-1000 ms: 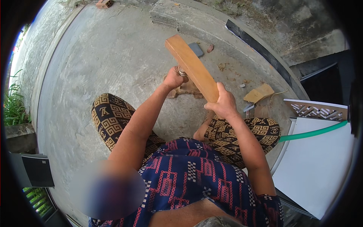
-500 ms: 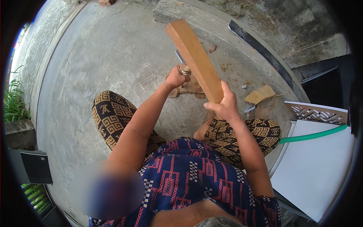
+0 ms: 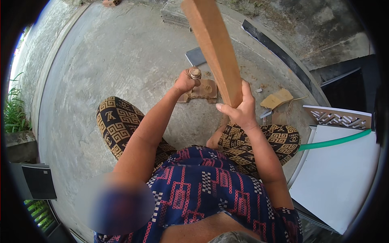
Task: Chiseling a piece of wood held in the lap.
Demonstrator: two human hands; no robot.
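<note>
My left hand (image 3: 185,81) is closed around an upright tool that looks like a chisel (image 3: 195,73). Its round wooden butt with a metal ring faces up; the blade is hidden below my fist. Under it on the floor lies a flat piece of brown wood (image 3: 208,91) with a round hollow cut in it and shavings about. My right hand (image 3: 243,110) grips the near end of a long, thick wooden bar (image 3: 216,48). The bar is raised to the right of the chisel, apart from it, and its far end reaches the upper edge of the view.
A dark grey flat slab (image 3: 195,56) lies beyond the wood. At right are a yellowish wood offcut (image 3: 276,98), a small pale block (image 3: 259,90), a white panel (image 3: 332,170) and a green hose (image 3: 336,140). A concrete ledge (image 3: 174,18) runs along the back.
My right hand has lifted the wooden bar up and away from the chisel. The grey slab and the hollowed wood show more fully. My left hand stays nearly in place.
</note>
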